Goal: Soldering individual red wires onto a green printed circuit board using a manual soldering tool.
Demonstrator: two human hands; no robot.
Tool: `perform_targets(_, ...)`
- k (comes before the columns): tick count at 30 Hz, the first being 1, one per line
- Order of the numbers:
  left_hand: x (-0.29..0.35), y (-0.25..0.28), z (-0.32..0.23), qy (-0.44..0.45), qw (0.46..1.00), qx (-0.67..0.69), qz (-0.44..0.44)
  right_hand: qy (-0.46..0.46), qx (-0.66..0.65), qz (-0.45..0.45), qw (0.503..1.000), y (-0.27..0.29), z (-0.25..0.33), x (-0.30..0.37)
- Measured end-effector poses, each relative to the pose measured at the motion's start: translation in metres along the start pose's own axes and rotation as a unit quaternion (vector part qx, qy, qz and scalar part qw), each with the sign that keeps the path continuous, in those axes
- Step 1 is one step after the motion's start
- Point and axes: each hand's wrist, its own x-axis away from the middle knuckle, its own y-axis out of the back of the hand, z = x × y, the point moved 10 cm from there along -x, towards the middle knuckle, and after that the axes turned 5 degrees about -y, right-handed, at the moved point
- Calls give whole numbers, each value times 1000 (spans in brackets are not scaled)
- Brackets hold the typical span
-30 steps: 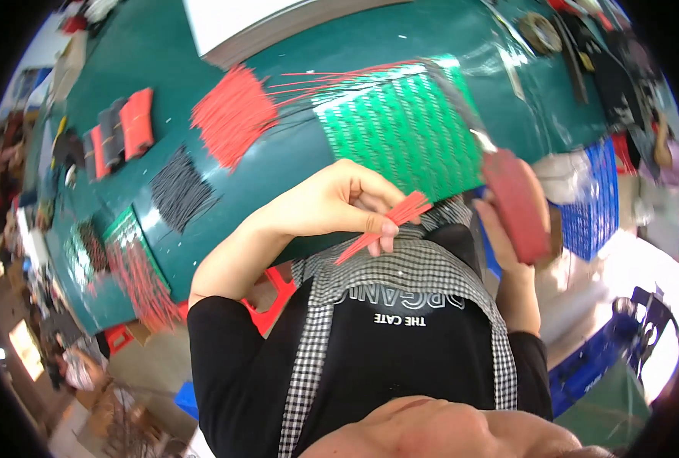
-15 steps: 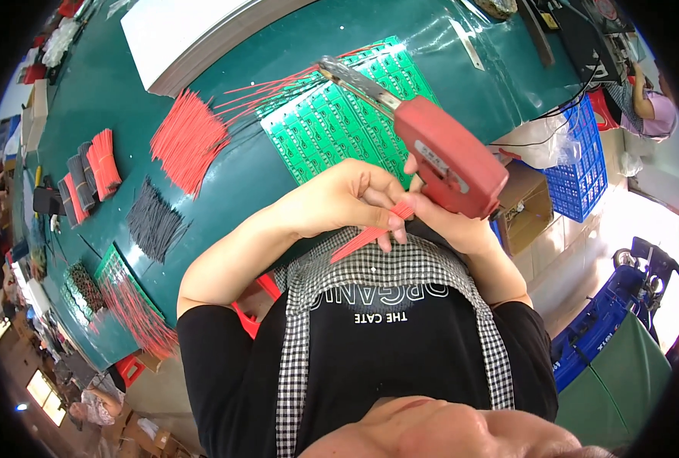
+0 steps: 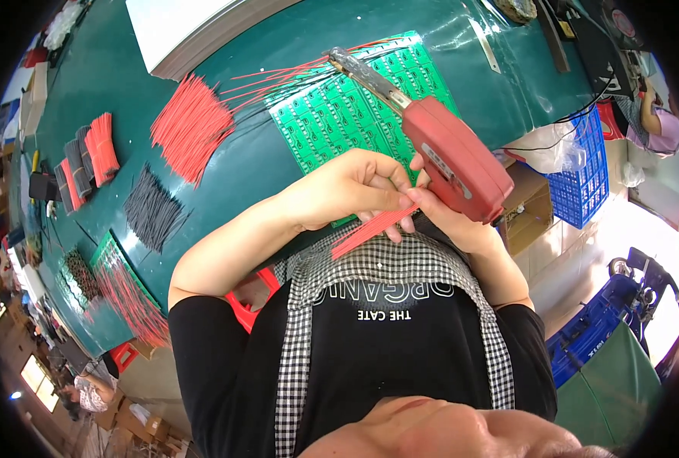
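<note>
A thin bundle of red wires point(image 3: 370, 233) slants down and left in front of the checked apron. My left hand point(image 3: 355, 183) is closed around its upper part with the fingertips. Beside it, my right hand point(image 3: 454, 221) pinches the same bundle's upper end between thumb and finger. A red-bodied tool with a metal nose point(image 3: 458, 156) hides part of my right hand; whether that hand touches it I cannot tell. Just beyond my hands lies a green circuit board panel point(image 3: 316, 122), with red and black wires across its far part, under the tool's nose.
On the green table point(image 3: 240, 172) lie a red wire pile point(image 3: 190, 130), a black wire pile point(image 3: 155, 208), tied wire bundles point(image 3: 101, 149) and another wired panel point(image 3: 129, 286). A white stack point(image 3: 194, 30) stands at the back. A blue crate point(image 3: 576, 175) is at right.
My fingers have shifted slightly on the red wires, and the bundle looks more evenly gathered. The whole view has moved a little; the tool and panel otherwise look the same.
</note>
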Motion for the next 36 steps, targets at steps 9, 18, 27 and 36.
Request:
perform_targets(9, 0, 9, -1, 8, 999, -31, -31, 130, 85, 19, 988, -6, 28, -3)
perform_targets(18, 5, 7, -8, 20, 1000, 0, -16, 184, 118, -1, 976, 20, 35, 6)
perform_targets(27, 28, 30, -19, -9, 998, -19, -54, 345, 399, -50, 848, 14, 62, 26)
perform_targets(36, 106, 59, -98, -258, 467, -794, -290, -41, 148, -22, 988, 28, -21, 27)
